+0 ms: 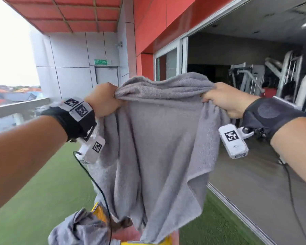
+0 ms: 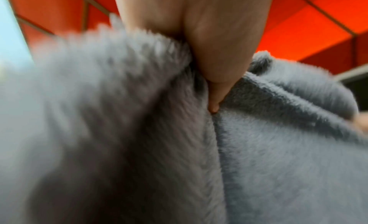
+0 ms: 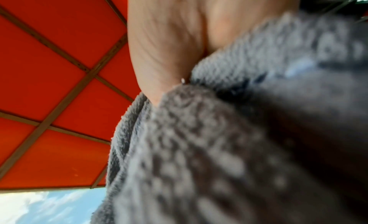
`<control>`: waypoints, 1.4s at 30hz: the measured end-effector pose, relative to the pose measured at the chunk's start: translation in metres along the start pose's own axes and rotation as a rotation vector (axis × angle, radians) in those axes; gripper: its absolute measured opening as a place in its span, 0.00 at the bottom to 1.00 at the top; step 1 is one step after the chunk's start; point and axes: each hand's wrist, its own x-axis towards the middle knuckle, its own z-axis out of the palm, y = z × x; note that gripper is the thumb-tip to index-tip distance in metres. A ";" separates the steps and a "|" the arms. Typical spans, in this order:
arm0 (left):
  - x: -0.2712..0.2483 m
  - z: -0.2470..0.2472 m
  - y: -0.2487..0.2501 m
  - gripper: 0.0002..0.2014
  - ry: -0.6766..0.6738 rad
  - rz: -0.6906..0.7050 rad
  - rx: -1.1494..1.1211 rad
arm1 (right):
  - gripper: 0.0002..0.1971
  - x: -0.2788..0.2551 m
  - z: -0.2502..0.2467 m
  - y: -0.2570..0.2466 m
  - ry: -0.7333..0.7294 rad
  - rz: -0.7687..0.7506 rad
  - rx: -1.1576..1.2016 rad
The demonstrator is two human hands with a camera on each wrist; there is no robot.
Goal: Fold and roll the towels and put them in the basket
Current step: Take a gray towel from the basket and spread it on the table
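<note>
Forearms, two, nearest the head camera, each banded at the wrist by a black strap carrying a white tagged camera unit.

Left hand [image 1: 102, 101]: one, closed on the towel's upper left corner, cloth bunched in the fist. Right hand [image 1: 226, 101]: one, closed on the upper right corner in the same way.

Towel [image 1: 159, 138]: one grey terry towel, held up in the air between the two hands, top edge sagging in folds, the rest hanging down in loose pleats. A second grey towel [image 1: 78, 228] is seen crumpled below, lying on something yellow and pink, too blurred and cropped to be identified. Total towels counted: two.

Surroundings, head view only: green turf [image 1: 39, 188], red ceiling [image 1: 69, 13], a grey wall with one door under a green sign, gym machines [image 1: 281, 76] behind an open sliding door.

Left wrist view: the left hand [image 2: 199, 30] is shown pressed into the towel [image 2: 278, 148], pile seen close. Right wrist view: the right hand [image 3: 175, 46] with towel [image 3: 199, 148] across it, blurred; sky is shown under the red ceiling.
</note>
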 end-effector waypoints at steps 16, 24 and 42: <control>-0.127 -0.155 -0.004 0.12 0.000 0.027 -0.159 | 0.15 -0.056 0.086 -0.091 -0.155 -0.327 -1.392; -0.189 -0.210 -0.094 0.10 -0.086 -0.021 0.455 | 0.08 -0.080 0.128 -0.137 -0.033 -0.295 -0.391; -0.249 -0.285 -0.101 0.30 0.161 -0.025 0.089 | 0.20 -0.154 0.091 -0.220 -0.192 -0.414 -1.301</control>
